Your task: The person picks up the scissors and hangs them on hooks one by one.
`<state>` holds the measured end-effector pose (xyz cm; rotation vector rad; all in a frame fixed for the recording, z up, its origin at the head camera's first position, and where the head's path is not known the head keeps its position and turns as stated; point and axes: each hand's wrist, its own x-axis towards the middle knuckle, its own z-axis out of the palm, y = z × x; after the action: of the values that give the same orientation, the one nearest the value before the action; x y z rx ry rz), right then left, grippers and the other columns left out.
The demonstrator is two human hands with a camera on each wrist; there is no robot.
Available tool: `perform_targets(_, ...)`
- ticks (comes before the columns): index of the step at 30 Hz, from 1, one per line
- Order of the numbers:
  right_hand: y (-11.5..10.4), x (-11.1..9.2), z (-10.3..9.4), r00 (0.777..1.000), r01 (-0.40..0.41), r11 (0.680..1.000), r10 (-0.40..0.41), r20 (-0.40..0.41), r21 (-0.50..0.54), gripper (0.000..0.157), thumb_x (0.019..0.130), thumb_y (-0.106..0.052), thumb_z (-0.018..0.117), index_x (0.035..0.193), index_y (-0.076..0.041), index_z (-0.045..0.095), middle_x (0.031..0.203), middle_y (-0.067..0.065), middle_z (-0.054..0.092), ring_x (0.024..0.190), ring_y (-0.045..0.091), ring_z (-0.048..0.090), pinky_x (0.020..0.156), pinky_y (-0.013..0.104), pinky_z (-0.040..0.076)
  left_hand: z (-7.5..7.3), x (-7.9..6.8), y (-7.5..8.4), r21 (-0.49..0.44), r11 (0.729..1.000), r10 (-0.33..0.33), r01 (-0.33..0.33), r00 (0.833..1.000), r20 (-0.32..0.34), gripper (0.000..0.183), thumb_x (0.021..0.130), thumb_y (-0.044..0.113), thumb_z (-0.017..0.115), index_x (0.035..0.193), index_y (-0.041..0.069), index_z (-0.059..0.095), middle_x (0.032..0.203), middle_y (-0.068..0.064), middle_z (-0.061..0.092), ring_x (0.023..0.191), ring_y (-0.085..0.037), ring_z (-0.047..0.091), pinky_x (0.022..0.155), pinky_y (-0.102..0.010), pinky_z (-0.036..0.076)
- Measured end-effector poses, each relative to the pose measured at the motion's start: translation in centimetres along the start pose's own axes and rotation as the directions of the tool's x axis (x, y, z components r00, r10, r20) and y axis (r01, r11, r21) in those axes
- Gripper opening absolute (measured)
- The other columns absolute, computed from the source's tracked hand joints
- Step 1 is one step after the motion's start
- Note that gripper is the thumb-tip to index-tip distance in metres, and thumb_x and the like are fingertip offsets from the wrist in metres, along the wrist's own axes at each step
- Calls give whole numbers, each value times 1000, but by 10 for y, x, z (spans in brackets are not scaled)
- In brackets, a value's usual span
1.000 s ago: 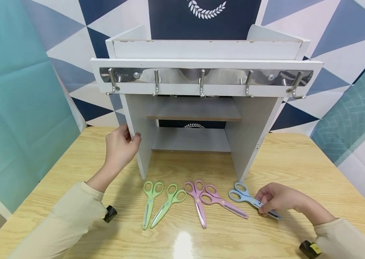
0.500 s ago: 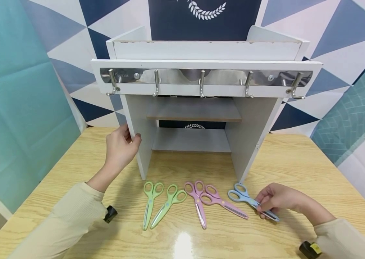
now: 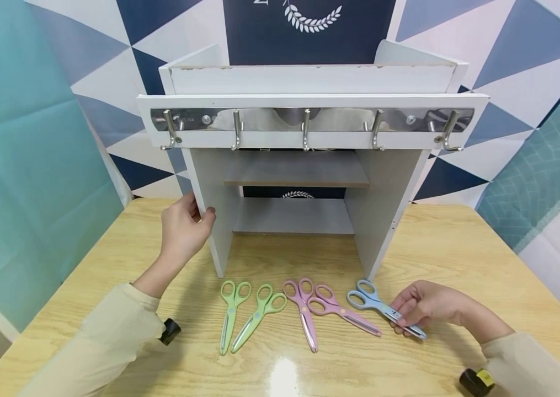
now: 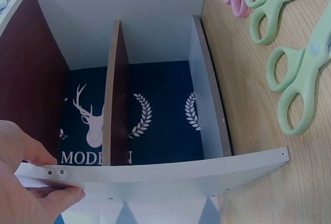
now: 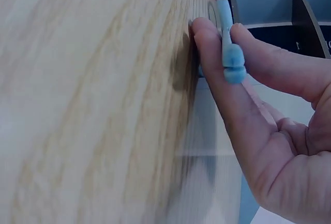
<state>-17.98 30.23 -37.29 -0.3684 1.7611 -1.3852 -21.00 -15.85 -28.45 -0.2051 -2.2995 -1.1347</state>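
Note:
My left hand (image 3: 182,229) pinches the front edge of the left side panel (image 3: 222,242) of a white shelf unit, thumb on the inner face. In the left wrist view, the thumb and fingers close around that panel's edge near two small holes. My right hand (image 3: 424,304) pinches light blue scissors (image 3: 373,302) by the blades, handles pointing toward the shelf's right panel (image 3: 384,220). The right wrist view shows the blue scissors (image 5: 227,43) edge-on between thumb and fingers, close over the tabletop. Two pink scissors (image 3: 303,309) and two green scissors (image 3: 230,314) lie left of the blue ones.
The shelf unit stands on a wooden table (image 3: 339,369), with a rail (image 3: 270,140) carrying several metal hooks (image 3: 306,129) across its front. Inside are two shelf boards (image 3: 294,165). Patterned cloth hangs behind, and a teal cloth (image 3: 36,165) at left.
The blue scissors and the right hand's fingertips have shifted slightly left, toward the pink pair. The left hand keeps its hold on the panel. The head view has tilted slightly.

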Motion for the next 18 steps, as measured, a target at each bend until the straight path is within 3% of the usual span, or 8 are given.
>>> perform_targets(12,-3,1,4,1000,13,1000,-14,-15,-24,30,85,0,64,107,20,57,87,3,77,77,9,72,68,22,59,-1,0,1,11,1000,15,-14,1000,-14,27,84,5,55,105,-9,65,95,-25,73,85,-31,71,74,-43,58)
perform_targets(18,0,-2,6,999,18,1000,-19,-27,-19,26,86,1,62,106,16,58,87,2,77,79,9,72,68,22,58,1,-3,0,0,1000,25,-25,1000,-6,28,85,5,55,106,-11,63,99,-27,71,91,-34,72,79,-46,59)
